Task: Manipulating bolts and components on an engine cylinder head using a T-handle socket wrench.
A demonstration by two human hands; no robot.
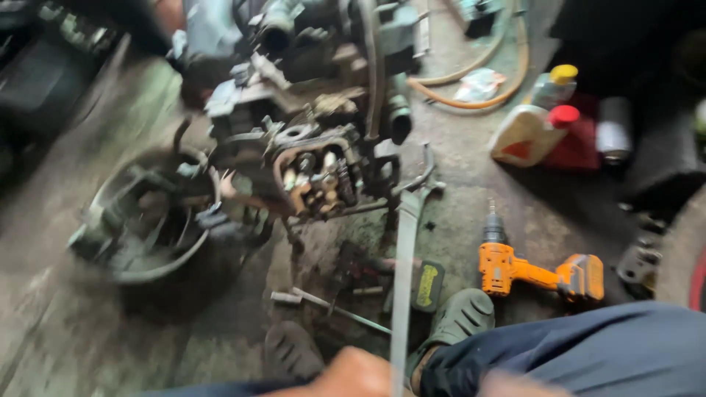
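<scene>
The view is blurred. My left hand (354,375) is at the bottom edge, closed at the lower end of a long flat grey strip (403,272). The strip runs up from the hand to a greasy engine block (309,147) lying on the floor. A blurred patch at the bottom right looks like my right hand (513,384), resting by my blue trouser leg (603,345); its fingers cannot be made out. My two green shoes (457,316) (290,349) sit on either side of the strip.
An orange cordless drill (529,270) lies right of my foot. A round pan of parts (147,220) sits left of the engine. A ratchet handle (334,307) lies near my shoes. Two bottles (531,131) and an orange hose (478,99) are at the back right.
</scene>
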